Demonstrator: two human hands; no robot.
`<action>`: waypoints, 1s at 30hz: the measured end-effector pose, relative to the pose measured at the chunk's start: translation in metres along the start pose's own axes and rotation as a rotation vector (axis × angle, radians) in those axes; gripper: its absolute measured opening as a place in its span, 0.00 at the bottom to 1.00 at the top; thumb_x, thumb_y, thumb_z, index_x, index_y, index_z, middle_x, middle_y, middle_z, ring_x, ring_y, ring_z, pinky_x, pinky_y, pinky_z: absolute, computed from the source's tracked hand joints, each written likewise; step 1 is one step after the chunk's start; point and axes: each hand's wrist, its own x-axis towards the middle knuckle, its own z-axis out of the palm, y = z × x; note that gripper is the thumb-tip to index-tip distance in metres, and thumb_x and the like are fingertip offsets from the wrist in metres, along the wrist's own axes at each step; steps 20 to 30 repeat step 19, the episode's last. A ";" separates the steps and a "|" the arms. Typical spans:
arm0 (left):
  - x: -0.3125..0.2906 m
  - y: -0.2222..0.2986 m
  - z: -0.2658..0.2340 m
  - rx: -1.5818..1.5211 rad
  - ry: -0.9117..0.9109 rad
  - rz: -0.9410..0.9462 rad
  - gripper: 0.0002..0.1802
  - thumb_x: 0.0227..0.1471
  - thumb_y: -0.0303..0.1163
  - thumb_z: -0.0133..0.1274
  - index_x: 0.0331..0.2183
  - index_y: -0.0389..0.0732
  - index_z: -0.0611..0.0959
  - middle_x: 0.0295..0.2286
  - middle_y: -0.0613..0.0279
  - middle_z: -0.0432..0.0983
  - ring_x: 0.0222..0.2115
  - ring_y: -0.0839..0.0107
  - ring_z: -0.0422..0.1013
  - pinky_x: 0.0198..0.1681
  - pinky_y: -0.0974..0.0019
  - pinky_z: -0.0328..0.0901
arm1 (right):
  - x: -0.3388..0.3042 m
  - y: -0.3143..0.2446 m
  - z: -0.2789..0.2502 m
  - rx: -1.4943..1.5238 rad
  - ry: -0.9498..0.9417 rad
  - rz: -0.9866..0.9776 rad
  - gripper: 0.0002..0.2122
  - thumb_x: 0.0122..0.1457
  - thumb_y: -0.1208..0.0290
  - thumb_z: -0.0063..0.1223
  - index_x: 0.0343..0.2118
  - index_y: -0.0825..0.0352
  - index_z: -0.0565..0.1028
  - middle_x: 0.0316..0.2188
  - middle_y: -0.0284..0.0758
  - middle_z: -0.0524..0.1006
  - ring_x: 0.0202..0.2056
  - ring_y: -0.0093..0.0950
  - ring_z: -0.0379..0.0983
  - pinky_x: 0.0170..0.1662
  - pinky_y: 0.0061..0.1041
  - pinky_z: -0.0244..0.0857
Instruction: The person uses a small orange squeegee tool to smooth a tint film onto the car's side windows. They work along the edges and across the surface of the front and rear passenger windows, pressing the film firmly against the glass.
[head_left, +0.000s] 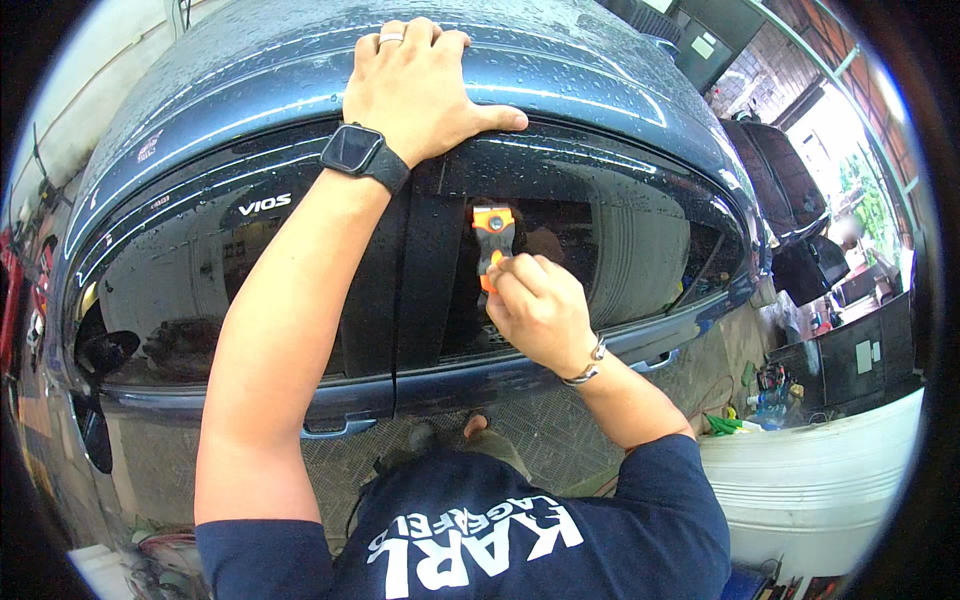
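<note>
My right hand [540, 312] is closed round the lower end of an orange and black razor scraper [494, 236]. The scraper's head points up toward the roof, over the dark glass of the rear side window [630, 235]; whether its blade touches the glass I cannot tell. My left hand [415, 95] lies on the wet roof edge [285, 105] of the blue car, fingers stretched forward and thumb out to the right, holding nothing. Water drops dot the roof and the glass. A dark door pillar [428, 270] stands between the front side window [240, 290] and the rear one.
Door handles [338, 430] jut out below the windows, and a side mirror [92, 432] sticks out at the left. Another dark vehicle with a raised panel [770, 175] is at the right. Bottles and loose items [775, 395] stand near a white curved panel [820, 470].
</note>
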 end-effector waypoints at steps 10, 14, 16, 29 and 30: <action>0.001 0.000 -0.003 0.005 -0.044 -0.011 0.54 0.37 0.79 0.64 0.54 0.45 0.84 0.51 0.54 0.78 0.56 0.53 0.71 0.60 0.48 0.63 | 0.012 -0.003 0.002 -0.017 -0.019 0.010 0.08 0.45 0.77 0.66 0.30 0.66 0.79 0.28 0.35 0.73 0.28 0.34 0.76 0.33 0.34 0.72; 0.003 0.002 -0.006 0.008 -0.050 -0.014 0.54 0.37 0.79 0.64 0.54 0.45 0.84 0.51 0.54 0.78 0.55 0.53 0.72 0.61 0.48 0.63 | 0.019 0.005 0.003 0.007 0.055 0.000 0.07 0.50 0.76 0.64 0.31 0.65 0.78 0.28 0.33 0.71 0.28 0.32 0.73 0.31 0.32 0.70; 0.001 -0.002 -0.005 0.020 -0.052 -0.019 0.55 0.38 0.80 0.63 0.55 0.46 0.84 0.51 0.53 0.78 0.56 0.52 0.72 0.62 0.47 0.63 | 0.039 0.015 0.007 -0.014 0.127 -0.015 0.08 0.50 0.75 0.65 0.33 0.66 0.79 0.30 0.34 0.73 0.28 0.32 0.73 0.32 0.33 0.71; 0.001 -0.002 -0.004 0.033 -0.048 -0.005 0.57 0.38 0.81 0.62 0.57 0.46 0.83 0.53 0.52 0.77 0.58 0.50 0.71 0.62 0.47 0.63 | 0.041 0.012 0.004 -0.059 0.090 0.020 0.07 0.48 0.78 0.66 0.31 0.66 0.79 0.29 0.36 0.75 0.30 0.35 0.77 0.34 0.31 0.75; 0.001 -0.002 -0.004 0.033 -0.048 -0.005 0.57 0.38 0.81 0.62 0.57 0.46 0.83 0.53 0.52 0.77 0.58 0.50 0.71 0.62 0.47 0.63 | 0.041 0.012 0.004 -0.059 0.090 0.020 0.07 0.48 0.78 0.66 0.31 0.66 0.79 0.29 0.36 0.75 0.30 0.35 0.77 0.34 0.31 0.75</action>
